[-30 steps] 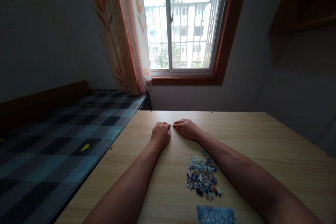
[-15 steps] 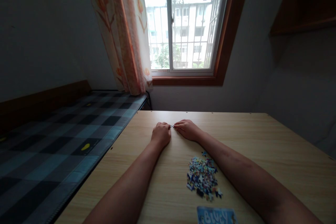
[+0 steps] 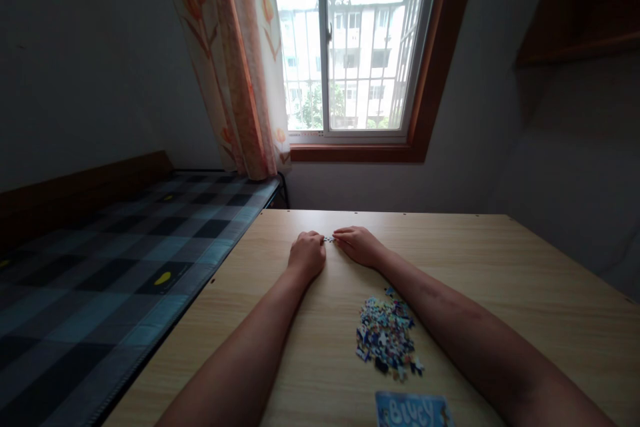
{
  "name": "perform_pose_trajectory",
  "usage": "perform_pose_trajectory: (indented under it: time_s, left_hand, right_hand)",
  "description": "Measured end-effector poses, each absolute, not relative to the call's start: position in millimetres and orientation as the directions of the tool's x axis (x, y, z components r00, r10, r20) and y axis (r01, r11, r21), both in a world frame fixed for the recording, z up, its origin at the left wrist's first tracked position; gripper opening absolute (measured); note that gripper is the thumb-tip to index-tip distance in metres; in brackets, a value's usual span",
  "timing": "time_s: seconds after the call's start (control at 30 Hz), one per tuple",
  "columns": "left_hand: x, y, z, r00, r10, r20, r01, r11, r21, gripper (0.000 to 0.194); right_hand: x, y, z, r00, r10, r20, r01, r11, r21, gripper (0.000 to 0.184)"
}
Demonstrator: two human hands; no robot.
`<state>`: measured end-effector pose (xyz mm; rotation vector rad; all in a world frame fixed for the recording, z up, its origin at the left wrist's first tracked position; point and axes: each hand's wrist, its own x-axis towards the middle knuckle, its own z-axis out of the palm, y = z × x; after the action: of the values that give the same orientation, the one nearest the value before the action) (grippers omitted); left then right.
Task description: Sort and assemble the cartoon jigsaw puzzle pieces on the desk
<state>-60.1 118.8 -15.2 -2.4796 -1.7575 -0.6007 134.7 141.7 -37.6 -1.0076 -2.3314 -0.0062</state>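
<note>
Near the far side of the table, a few small joined-looking jigsaw puzzle pieces [image 3: 329, 239] lie between my two hands. My left hand [image 3: 307, 252] is curled, its fingertips closed on the left end of the pieces. From the other side, my right hand [image 3: 358, 244] reaches in with its fingers pressed together on the right end. How the pieces interlock is too small to make out. A loose heap of jigsaw puzzle pieces [image 3: 385, 337] sits closer to me, between my forearms, with one stray piece [image 3: 389, 292] at its top.
A blue box or card marked "Bluey" [image 3: 414, 409] lies at the near edge of view. The wooden table [image 3: 505, 267] borders a bed with a checked cover [image 3: 165, 247] on the left. Behind are a curtain [image 3: 250, 80] and a barred window [image 3: 360, 67].
My right hand has shifted very slightly to the right, showing a little more of the puzzle pieces between my hands. My left hand stays in place.
</note>
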Motion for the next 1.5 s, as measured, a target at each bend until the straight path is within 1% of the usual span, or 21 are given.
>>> perform_pose_trajectory:
  time_s: [0.1,0.2,0.27,0.43,0.6,0.67,0.77,0.87,1.07,1.13,1.2,1.27,1.37,1.5]
  left_hand:
    - [-61,121,-18,0.275,0.892,0.358,0.915,-0.357,0.188,0.029]
    - [-62,124,-21,0.247,0.896,0.370,0.915,-0.341,0.216,0.032]
    - [-64,128,-23,0.212,0.898,0.385,0.915,-0.321,0.244,0.034]
    - [-70,137,-29,0.095,0.915,0.392,0.930,-0.222,0.294,0.042]
    - [-72,140,-29,0.022,0.928,0.371,0.942,-0.144,0.304,0.045]
    - [-71,138,-28,0.004,0.927,0.375,0.945,-0.125,0.301,0.046]
    - [-69,133,-25,-0.027,0.927,0.373,0.950,-0.093,0.299,0.046]
    - [-68,127,-21,-0.034,0.922,0.385,0.955,-0.084,0.285,0.045]
    - [-62,119,-17,0.017,0.884,0.467,0.974,-0.120,0.192,0.043]
    - [-60,117,-18,0.051,0.871,0.488,0.978,-0.142,0.152,0.047]
    - [-57,116,-20,0.046,0.873,0.486,0.984,-0.122,0.126,0.056]
    - [-56,115,-22,-0.010,0.897,0.443,0.990,-0.054,0.130,0.064]
    - [-56,113,-25,-0.098,0.939,0.329,0.985,0.045,0.165,0.070]
    - [-60,104,-26,-0.119,0.970,0.213,0.980,0.080,0.184,0.075]
  right_hand:
    - [137,143,-37,-0.477,0.724,0.498,0.722,0.646,-0.248,0.032]
    - [145,145,-38,-0.329,0.846,0.418,0.851,0.458,-0.256,0.030]
    - [154,148,-39,-0.222,0.901,0.374,0.907,0.331,-0.259,0.031]
    - [171,154,-44,-0.054,0.961,0.272,0.953,0.131,-0.272,0.039]
    - [172,158,-47,0.111,0.983,0.149,0.960,-0.067,-0.272,0.054]
    - [170,157,-46,0.158,0.981,0.109,0.955,-0.124,-0.268,0.059]
    - [171,151,-44,0.179,0.982,0.062,0.953,-0.158,-0.259,0.062]
    - [178,138,-42,0.161,0.987,0.030,0.958,-0.148,-0.246,0.063]
    - [202,96,-40,0.120,0.993,-0.006,0.972,-0.118,-0.204,0.061]
    - [210,81,-39,0.120,0.993,-0.010,0.974,-0.120,-0.190,0.060]
    - [215,67,-38,0.127,0.992,-0.014,0.975,-0.127,-0.180,0.060]
    - [219,56,-38,0.136,0.991,-0.014,0.975,-0.137,-0.174,0.060]
    - [222,43,-38,0.147,0.989,-0.007,0.974,-0.146,-0.174,0.059]
    - [223,33,-39,0.167,0.986,-0.003,0.970,-0.165,-0.176,0.059]
